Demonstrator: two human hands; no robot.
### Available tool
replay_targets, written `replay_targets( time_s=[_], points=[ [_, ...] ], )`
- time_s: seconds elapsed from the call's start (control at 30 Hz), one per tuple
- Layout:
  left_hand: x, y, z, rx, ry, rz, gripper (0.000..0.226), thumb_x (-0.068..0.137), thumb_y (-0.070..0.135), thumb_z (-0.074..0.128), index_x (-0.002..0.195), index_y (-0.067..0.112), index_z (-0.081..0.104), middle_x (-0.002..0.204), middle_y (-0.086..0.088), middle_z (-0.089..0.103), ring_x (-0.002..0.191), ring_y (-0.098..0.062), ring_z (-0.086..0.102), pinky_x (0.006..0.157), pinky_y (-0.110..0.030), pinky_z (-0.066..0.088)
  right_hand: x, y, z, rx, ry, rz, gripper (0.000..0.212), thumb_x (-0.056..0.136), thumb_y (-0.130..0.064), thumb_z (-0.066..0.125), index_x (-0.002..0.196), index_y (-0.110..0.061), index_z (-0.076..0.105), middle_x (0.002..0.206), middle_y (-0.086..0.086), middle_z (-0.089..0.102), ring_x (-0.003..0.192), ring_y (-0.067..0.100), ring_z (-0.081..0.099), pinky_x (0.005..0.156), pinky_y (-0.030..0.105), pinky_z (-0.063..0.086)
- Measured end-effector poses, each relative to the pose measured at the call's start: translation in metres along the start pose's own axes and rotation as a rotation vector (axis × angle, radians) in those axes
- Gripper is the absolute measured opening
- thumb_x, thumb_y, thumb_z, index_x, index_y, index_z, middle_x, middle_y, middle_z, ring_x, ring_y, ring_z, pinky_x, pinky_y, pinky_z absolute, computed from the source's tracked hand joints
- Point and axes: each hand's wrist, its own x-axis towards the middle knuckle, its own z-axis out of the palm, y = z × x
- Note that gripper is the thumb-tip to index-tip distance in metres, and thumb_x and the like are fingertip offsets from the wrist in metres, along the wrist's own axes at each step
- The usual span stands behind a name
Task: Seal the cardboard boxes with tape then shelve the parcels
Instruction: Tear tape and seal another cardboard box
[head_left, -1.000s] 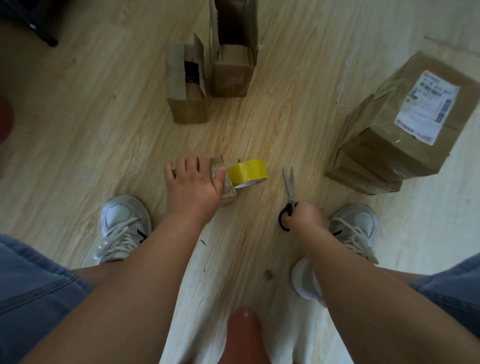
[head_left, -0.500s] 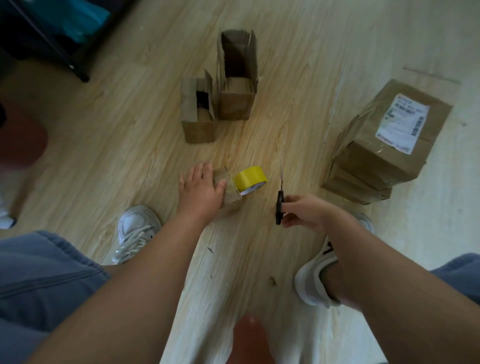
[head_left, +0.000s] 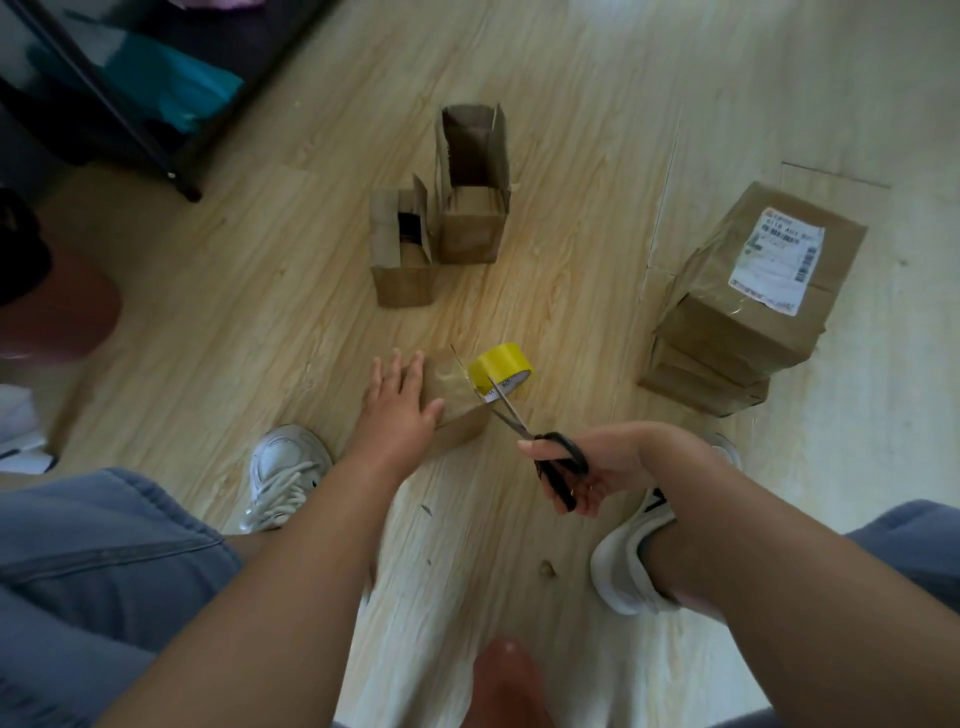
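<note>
- On the wooden floor (head_left: 571, 156), between the person's feet, lies a small cardboard box (head_left: 457, 410) with a glossy strip of tape across its top.
- The left hand (head_left: 397, 415) rests palm down on the left part of that box. Its fingers are straight and slightly spread, and the thumb reaches across the top.
- A yellow tape roll (head_left: 498, 366) stands tilted, touching the box's right edge.
- The right hand (head_left: 602, 467) grips the scissors (head_left: 563, 462), with its fingers curled through the black handles.
- The scissor blades are parted and point up and left. Their tips are at the box's right edge, just under the roll. Whether they already touch the tape cannot be told.
- Farther from the person stand two unsealed boxes, side by side and touching.
- The shorter open box (head_left: 402, 280) is on the left, with its flaps up and something dark inside.
- The taller open box (head_left: 470, 239) is on the right, with long flaps standing upright.
- Well apart on the right is a stack of parcels (head_left: 727, 338), already taped. The top one carries a white shipping label (head_left: 779, 260).
- A left shoe (head_left: 283, 467) sits near the left forearm, and a right shoe (head_left: 623, 561) is under the right wrist. Both shoes are white.
- Blue trouser legs (head_left: 93, 571) fill the lower corners.
- A black shelf frame (head_left: 104, 104) stands at the upper left, with something teal behind it.
</note>
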Motion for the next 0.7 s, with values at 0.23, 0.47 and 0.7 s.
replay_targets(
  time_s=[0.23, 0.47, 0.7],
  points=[
    [-0.001, 0.005, -0.003, -0.237, 0.022, 0.004, 0.065, 0.098, 0.025, 0.055, 0.154, 0.039, 0.023, 0.165, -0.004, 0.008, 0.151, -0.024, -0.007, 0.122, -0.042, 0.003, 0.02, -0.02, 0.013, -0.06, 0.143, -0.065, 0.066, 0.089, -0.074, 0.048, 0.078, -0.009, 0.06, 0.071, 0.006, 0.064, 0.056, 0.015, 0.054, 0.061, 0.027, 0.047],
    [-0.001, 0.01, -0.007, -0.39, 0.128, -0.028, 0.064, 0.088, 0.016, 0.067, 0.145, 0.034, 0.044, 0.144, -0.005, 0.039, 0.137, -0.022, 0.026, 0.113, -0.031, 0.02, 0.025, -0.015, 0.014, -0.018, 0.135, -0.099, 0.065, 0.092, -0.069, 0.049, 0.085, -0.005, 0.06, 0.076, 0.009, 0.063, 0.061, 0.018, 0.053, 0.064, 0.029, 0.047],
    [-0.001, 0.01, -0.006, -0.405, 0.139, -0.039, 0.064, 0.087, 0.015, 0.068, 0.144, 0.035, 0.046, 0.141, -0.005, 0.042, 0.135, -0.022, 0.028, 0.111, -0.03, 0.021, 0.026, -0.019, 0.013, -0.045, 0.144, -0.098, 0.066, 0.09, -0.072, 0.048, 0.081, -0.008, 0.06, 0.074, 0.007, 0.062, 0.06, 0.016, 0.053, 0.064, 0.028, 0.047]
  ],
)
